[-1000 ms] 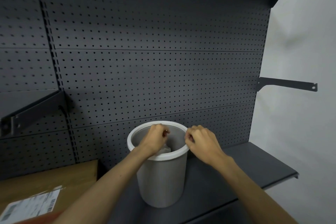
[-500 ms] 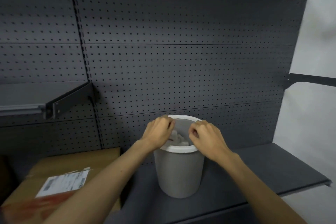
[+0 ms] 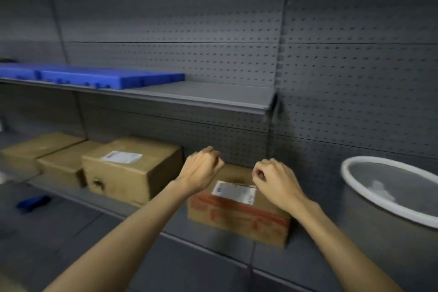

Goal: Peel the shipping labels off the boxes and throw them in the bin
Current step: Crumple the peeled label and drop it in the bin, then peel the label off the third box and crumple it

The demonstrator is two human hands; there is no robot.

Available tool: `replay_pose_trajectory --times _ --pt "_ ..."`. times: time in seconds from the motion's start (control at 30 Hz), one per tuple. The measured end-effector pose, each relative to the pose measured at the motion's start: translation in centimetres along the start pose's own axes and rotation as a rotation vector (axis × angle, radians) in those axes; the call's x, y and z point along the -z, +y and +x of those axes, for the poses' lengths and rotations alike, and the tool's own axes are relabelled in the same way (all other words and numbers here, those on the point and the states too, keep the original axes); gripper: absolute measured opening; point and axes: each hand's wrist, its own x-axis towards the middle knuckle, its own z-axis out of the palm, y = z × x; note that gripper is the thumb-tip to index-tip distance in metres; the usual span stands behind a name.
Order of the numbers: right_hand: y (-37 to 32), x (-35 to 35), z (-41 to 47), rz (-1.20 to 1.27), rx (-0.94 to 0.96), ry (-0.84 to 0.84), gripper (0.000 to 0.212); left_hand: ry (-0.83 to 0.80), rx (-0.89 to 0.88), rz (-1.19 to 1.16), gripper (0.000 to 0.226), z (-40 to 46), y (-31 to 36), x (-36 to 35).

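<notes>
A small cardboard box with red print stands on the dark shelf, and a white shipping label lies on its top. My left hand hovers over the box's far left corner with fingers curled and nothing in them. My right hand is curled at the label's right edge; whether it touches the label I cannot tell. A bigger box to the left carries another white label. The grey bin with a white rim stands at the right, crumpled white paper inside.
Two more plain cardboard boxes sit further left on the same shelf. An upper shelf holds flat blue plastic pieces. A blue object lies at the lower left. Perforated dark panels form the back wall.
The view has swung left, away from the bin. Both hands have left the bin's rim and now hang over the small box with the label.
</notes>
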Motion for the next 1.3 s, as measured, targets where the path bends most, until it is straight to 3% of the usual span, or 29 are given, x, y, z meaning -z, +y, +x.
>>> replay_pose_trajectory --times 0.33,0.6,0.83,1.3 --pt "-21.4 -11.6 8.4 0.102 0.154 -0.089 0.021 -0.011 0.324 0.173 0.033 -11.6 -25.2 11.5" --pt "-31.8 -17.0 12.7 0.129 0.155 -0.162 0.018 -0.019 0.323 0.198 0.027 -15.6 -35.5 15.1" --pt "-35.0 -20.9 16.5 0.126 0.153 -0.191 0.019 0.006 0.238 0.197 0.029 -13.9 -40.0 14.6" --pt "-33.3 -28.7 23.4 0.143 0.03 -0.126 0.019 -0.147 0.03 0.235 0.035 -4.1 -45.5 10.0"
